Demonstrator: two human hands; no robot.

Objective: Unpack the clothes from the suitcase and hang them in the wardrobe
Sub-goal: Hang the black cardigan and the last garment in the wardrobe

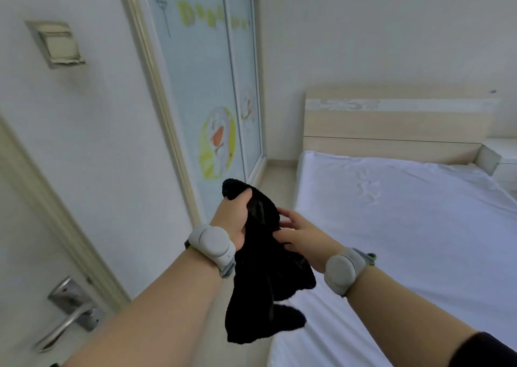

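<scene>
Left hand (232, 218) grips garment (263, 277); lettering (195, 16) blurred.

We counted two hands, a left hand (232, 218) and a right hand (302, 240), and two grey wristbands, a left wristband (212, 242) and a right wristband (342, 268). There was one black garment (265, 277). We found one bed (405, 226), with one headboard (391, 126) and one nightstand (500, 156). We saw two sliding doors, a near wardrobe door (195, 86) and a far wardrobe door (243, 58), and two cartoon pictures, a large picture (218, 142) and a small picture (247, 109). We counted one door handle (64, 324) and one wall switch (57, 43).
</scene>
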